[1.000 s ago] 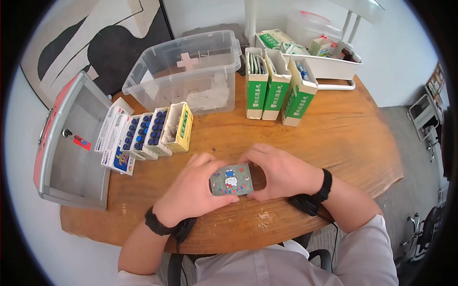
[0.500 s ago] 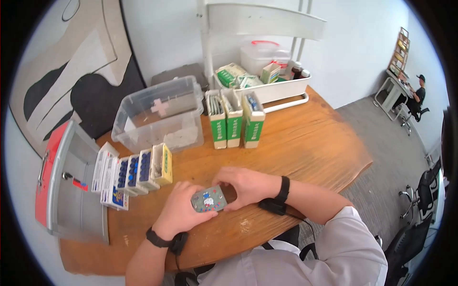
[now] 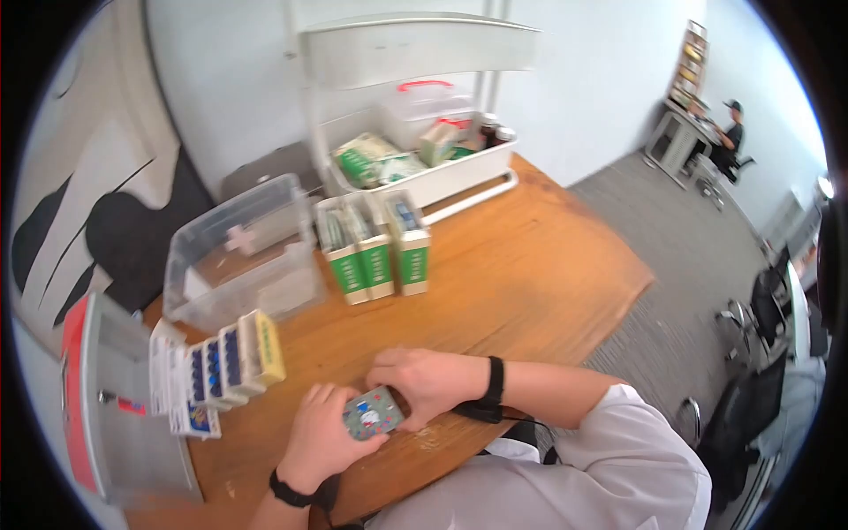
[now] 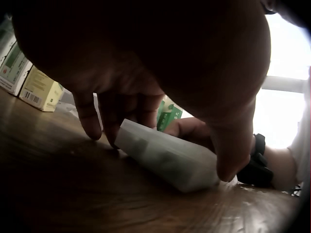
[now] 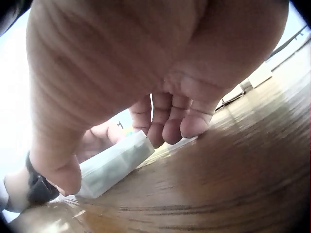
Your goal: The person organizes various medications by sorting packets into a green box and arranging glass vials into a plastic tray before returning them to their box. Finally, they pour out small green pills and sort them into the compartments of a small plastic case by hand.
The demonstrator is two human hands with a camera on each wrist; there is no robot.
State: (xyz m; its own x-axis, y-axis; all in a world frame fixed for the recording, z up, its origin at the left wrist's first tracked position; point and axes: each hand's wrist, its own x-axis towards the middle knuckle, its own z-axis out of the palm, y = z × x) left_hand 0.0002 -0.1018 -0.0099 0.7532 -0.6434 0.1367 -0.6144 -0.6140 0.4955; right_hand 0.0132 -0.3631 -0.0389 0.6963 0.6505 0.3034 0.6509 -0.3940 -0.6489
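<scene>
Between my two hands is a small flat plastic box (image 3: 371, 412) with frosted, see-through sides and a grey-green top printed with a cartoon cat. My left hand (image 3: 320, 439) holds its left end, the thumb along the near side and the fingers at the far side. At the other end, my right hand (image 3: 430, 382) grips it between thumb and curled fingers. In the left wrist view the box (image 4: 165, 155) is tilted close over the wooden table (image 4: 63, 194), with dim contents behind its wall. The right wrist view shows the thumb (image 5: 65, 177) against the box's near end.
Left of the hands stand a grey and red case (image 3: 132, 397) and medicine boxes with blue-capped vials (image 3: 212, 371). Farther back are a clear bin (image 3: 247, 265), green-and-white boxes (image 3: 375, 256) and a white shelf rack (image 3: 442, 181). A person (image 3: 731, 137) sits at a distant desk.
The head view has swung to the right, so the table's things have slid left and the distant seated person has come into view. Both hands stay around the box.
</scene>
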